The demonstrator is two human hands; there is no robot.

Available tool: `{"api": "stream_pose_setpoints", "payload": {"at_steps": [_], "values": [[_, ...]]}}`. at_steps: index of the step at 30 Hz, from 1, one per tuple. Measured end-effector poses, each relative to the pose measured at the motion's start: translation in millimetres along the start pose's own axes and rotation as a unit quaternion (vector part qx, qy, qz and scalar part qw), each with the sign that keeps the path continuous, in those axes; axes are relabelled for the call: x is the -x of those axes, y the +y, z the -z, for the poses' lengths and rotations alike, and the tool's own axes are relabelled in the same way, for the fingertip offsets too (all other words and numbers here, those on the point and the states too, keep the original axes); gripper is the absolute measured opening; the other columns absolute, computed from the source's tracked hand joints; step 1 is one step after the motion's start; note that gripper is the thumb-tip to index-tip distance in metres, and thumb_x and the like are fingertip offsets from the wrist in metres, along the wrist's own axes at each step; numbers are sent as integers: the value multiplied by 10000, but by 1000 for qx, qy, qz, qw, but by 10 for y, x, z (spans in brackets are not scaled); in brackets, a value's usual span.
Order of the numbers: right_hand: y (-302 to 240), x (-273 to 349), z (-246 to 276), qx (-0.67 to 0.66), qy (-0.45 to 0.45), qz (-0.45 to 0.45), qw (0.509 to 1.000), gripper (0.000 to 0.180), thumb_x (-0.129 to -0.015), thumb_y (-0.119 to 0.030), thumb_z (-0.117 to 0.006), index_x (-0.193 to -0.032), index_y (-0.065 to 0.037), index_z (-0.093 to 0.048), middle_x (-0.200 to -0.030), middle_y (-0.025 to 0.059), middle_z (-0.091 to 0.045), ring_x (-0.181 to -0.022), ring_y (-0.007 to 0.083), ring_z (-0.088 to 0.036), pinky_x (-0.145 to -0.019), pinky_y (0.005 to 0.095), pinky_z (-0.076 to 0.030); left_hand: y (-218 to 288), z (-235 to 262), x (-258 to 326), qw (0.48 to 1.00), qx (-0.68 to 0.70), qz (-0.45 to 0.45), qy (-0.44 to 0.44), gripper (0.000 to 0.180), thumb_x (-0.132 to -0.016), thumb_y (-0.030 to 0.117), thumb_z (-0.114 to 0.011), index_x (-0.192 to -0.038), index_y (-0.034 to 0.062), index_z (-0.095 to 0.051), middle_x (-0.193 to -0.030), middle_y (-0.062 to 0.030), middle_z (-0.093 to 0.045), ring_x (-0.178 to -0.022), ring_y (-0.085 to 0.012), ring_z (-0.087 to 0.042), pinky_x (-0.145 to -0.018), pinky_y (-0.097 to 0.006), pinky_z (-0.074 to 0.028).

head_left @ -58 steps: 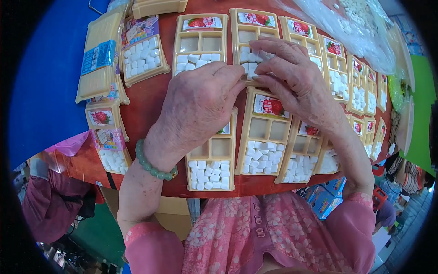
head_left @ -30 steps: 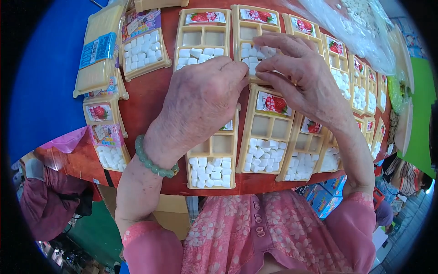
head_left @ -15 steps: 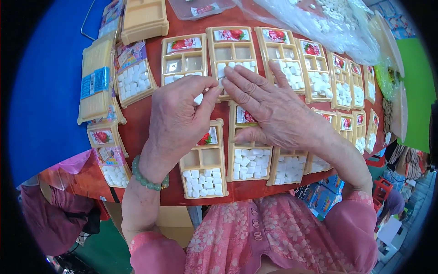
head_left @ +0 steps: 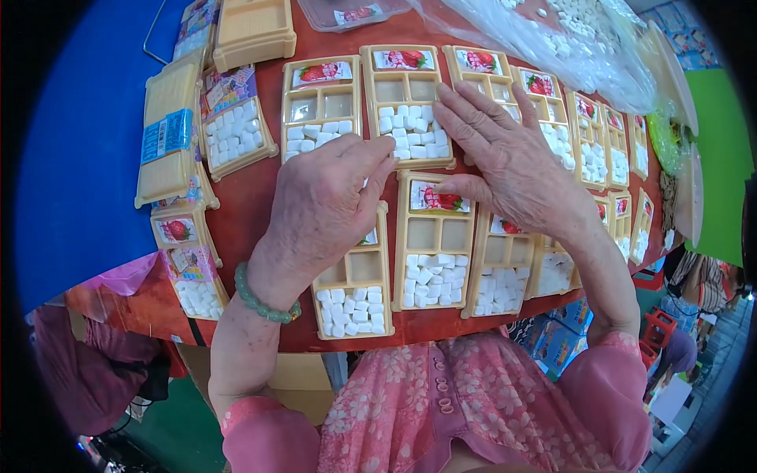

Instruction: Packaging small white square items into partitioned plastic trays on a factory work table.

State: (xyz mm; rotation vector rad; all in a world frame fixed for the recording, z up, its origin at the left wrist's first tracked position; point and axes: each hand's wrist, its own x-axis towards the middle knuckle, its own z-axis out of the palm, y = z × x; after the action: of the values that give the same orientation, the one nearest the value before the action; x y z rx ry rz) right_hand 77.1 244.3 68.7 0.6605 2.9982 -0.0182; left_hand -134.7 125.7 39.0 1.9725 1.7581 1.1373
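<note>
Left hand (head_left: pixel 327 193): fingers curled, thumb and forefinger pressed together at the near left corner of the upper cream tray (head_left: pixel 426 164). A sliver of white in the curl is judged to be a white piece (head_left: pixel 365 183) held there. Contact between these fingertips and the tray cannot be confirmed.

Right hand (head_left: pixel 516 173): fingers spread, palm down, nothing seen in its grasp. Its foremost fingers overlap the right rim of the same tray; the thumb lies over the strawberry packet (head_left: pixel 434 198) of the lower tray (head_left: pixel 402 244).

The upper cream tray stands in the far row, between and slightly ahead of the hands. Its large near compartment contains closely set white blocks (head_left: pixel 412 130); two small compartments lie behind, then a printed sachet (head_left: pixel 404 60) at the far end.

Step in hand, by judgement: placing and settling blocks in that large compartment. The next move appears to call for a light fingertip touch, seating any raised block without shifting its neighbours; the corner behind the left fingers remains unverified.

Further out: similar trays in two rows on the red table (head_left: pixel 248 205), stacked cream trays (head_left: pixel 165 172) at left, and a clear plastic bag (head_left: pixel 615 75) at upper right.
</note>
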Motion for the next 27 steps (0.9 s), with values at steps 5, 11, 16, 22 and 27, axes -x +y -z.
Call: {"api": "stream_pose_setpoints", "payload": {"at_steps": [5,11,16,22,27], "values": [[-17,3,-4,-22,7,-1,1000,833,-895,-586,-552,-1535,-103,-328,-1612,79,-306,-1499,284,-252,-1215,568,-103,-15,-16,20,1000,-16,-13,2,124,-865,71,-687,-979,28,-666,-773,-134,-643,-705,-313,-658,-606,-407,-528],[-7,8,98,-104,98,22,989,552,-927,-364,-632,-1378,-65,-523,-1408,124,-515,-1317,306,-470,-1139,491,-294,60,30,-6,993,111,43,-6,217,-877,46,-708,-1089,-3,-706,-780,-112,-689,-663,-211,-673,-631,-306,-530],[-176,-143,263,-363,94,20,927,238,-889,-81,-691,-1119,-21,-693,-995,106,-673,-927,246,-660,-842,368,-526,109,12,15,993,103,59,-11,481,-858,21,-701,-1319,19,-565,-798,-141,-691,-697,-269,-691,-633,-355,-540],[-357,-295,209,-452,79,58,887,163,-871,-44,-707,-1028,-2,-705,-927,93,-667,-855,195,-666,-749,315,-527,86,-44,36,988,147,37,-6,917,-801,-61,-647,-1564,61,-153,-781,-180,-687,-747,-367,-710,-652,-432,-563],[-390,-317,174,-445,87,67,889,117,-869,-45,-713,-977,-4,-698,-901,84,-660,-862,202,-662,-763,314,-522,136,-34,52,976,189,106,-8,911,-845,-44,-634,-1586,96,-123,-895,-138,-737,-892,-265,-730,-809,-347,-551]]}}
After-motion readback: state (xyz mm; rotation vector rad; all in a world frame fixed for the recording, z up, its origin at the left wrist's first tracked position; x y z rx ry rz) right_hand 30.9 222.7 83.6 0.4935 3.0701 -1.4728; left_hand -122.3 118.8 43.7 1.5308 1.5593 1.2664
